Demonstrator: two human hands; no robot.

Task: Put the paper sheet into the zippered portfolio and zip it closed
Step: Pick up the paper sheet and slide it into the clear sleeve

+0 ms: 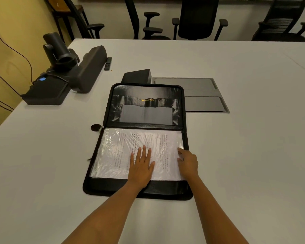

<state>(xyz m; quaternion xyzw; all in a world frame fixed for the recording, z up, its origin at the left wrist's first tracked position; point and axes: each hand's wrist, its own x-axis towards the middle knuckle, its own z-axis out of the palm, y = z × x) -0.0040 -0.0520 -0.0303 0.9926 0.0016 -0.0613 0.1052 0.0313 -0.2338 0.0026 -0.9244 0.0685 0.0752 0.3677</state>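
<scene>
The portfolio lies open on the table, and the sheet sits in its near half under clear plastic. Our left hand presses flat on the sheet, fingers straight and close together. Our right hand touches the sheet's right edge, fingers bent; we cannot tell whether they pinch it.

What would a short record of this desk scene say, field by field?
portfolio: open flat on the table, zip undone
paper: in the near half, under clear plastic
left hand: flat on that plastic
right hand: at the paper's right edge, grip unclear
zip pull: by the hinge's left end
</scene>
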